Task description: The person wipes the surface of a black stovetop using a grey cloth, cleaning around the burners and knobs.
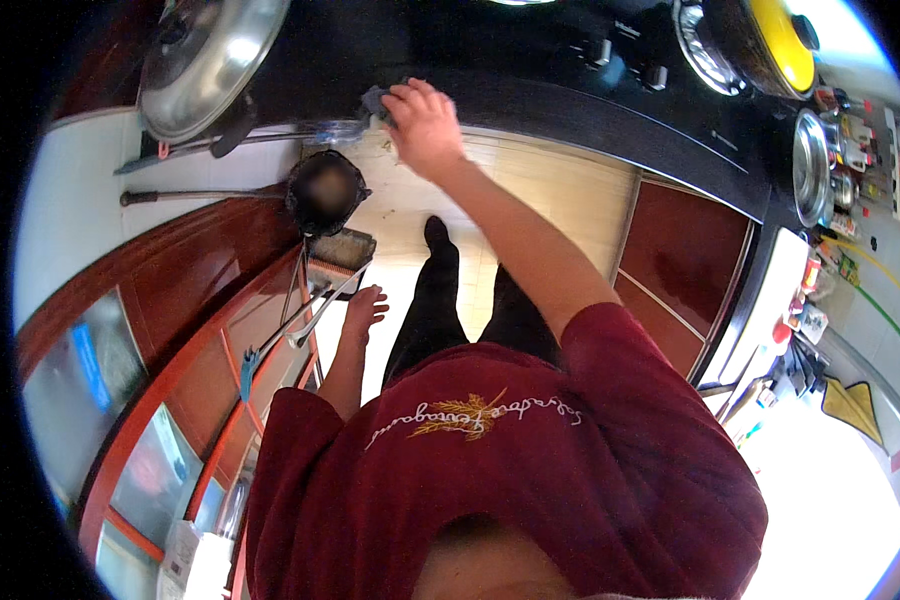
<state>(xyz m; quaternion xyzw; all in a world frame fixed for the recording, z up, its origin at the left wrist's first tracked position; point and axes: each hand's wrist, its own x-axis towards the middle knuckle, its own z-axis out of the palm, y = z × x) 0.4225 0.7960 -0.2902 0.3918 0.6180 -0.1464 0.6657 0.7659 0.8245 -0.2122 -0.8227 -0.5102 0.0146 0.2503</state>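
My right hand [425, 128] reaches forward to the black countertop [490, 75], its fingers closed on a crumpled dark grey cloth [374, 101] near the counter's front edge. Part of the cloth is hidden under the fingers. My left hand [367, 310] hangs low at my left side with nothing in it, its fingers loosely bent and apart. Close to it stand a dustpan [342, 250] and long handles. To the left of the cloth lies a large round metal lid [210, 70].
A bin lined with a black bag [327, 193] stands on the floor at the left. Red-framed cabinets [185, 250] line that side. On the right are stove knobs [656, 77], a pot with a yellow lid [782, 45], a steel plate [811, 165] and several jars.
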